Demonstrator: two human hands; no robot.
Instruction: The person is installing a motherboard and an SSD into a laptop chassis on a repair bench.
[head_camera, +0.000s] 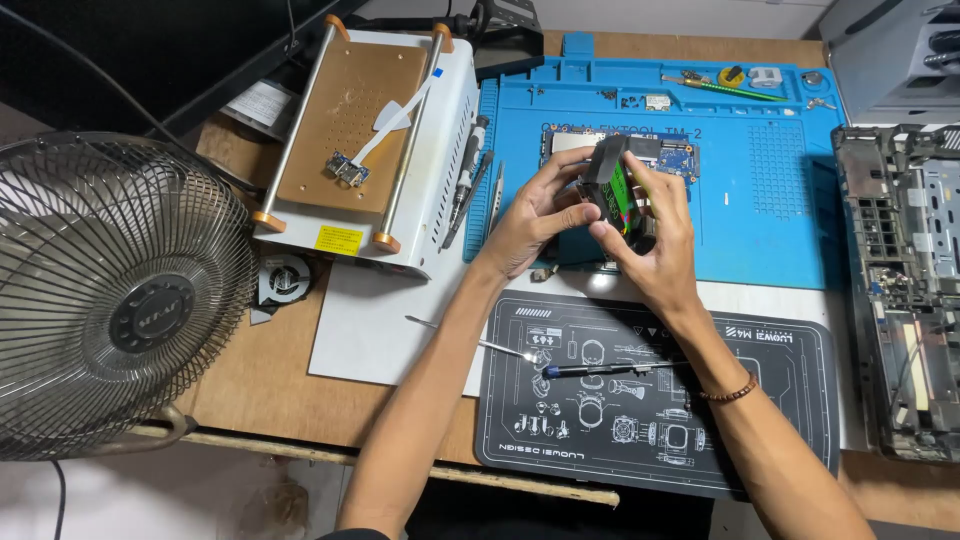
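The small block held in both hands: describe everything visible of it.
The small block is dark, boxy and plastic-looking, with a bright green side or label facing right. It is tilted, lifted above the blue mat. The left hand grips its left side; the right hand pinches its right and lower edge. Finer details are unclear.

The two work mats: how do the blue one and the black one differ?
The blue mat lies farther back with moulded compartments, carrying a circuit board and small parts; the black mat lies nearer, flat, printed with white diagrams, carrying a screwdriver. Both are rectangular and lie flat on the wooden bench.
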